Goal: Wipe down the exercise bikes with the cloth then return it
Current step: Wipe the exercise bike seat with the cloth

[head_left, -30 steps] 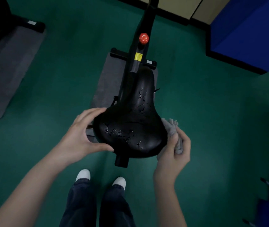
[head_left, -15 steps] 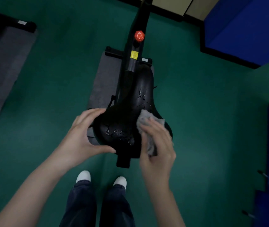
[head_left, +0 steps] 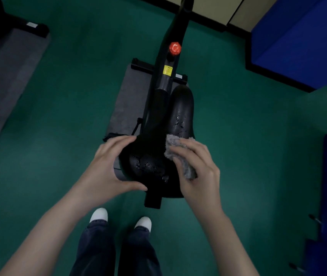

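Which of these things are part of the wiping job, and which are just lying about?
In the job: grey cloth, wet black saddle, left hand gripping it, right hand holding the cloth.
Lying about: grey mat at far left, blue pads at right.

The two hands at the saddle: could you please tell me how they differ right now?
The left hand is bare and cups the left rear edge of the saddle between thumb and fingers. The right hand holds a grey cloth against the saddle top. The left hand sits at the side; the right hand lies over the surface, just behind some droplets. Both are at the same saddle.
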A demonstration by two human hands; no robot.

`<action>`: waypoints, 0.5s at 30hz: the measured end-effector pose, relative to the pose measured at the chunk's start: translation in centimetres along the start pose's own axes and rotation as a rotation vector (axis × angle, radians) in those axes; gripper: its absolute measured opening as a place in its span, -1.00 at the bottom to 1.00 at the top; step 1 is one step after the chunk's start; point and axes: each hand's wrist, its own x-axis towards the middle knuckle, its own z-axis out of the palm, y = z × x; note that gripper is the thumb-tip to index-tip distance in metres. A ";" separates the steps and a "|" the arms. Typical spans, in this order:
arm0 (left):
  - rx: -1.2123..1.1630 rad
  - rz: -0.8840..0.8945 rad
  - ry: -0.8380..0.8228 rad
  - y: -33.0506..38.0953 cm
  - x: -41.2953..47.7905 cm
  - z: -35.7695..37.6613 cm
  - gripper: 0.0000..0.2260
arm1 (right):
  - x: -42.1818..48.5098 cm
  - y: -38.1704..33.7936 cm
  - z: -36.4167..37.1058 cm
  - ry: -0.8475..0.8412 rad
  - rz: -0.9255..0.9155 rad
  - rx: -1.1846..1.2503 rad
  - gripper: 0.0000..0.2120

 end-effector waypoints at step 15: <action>-0.038 -0.025 -0.016 0.2 -0.1 0.1 -0.12 | 2.1 1.5 -0.5 0.008 -0.001 -0.113 -0.76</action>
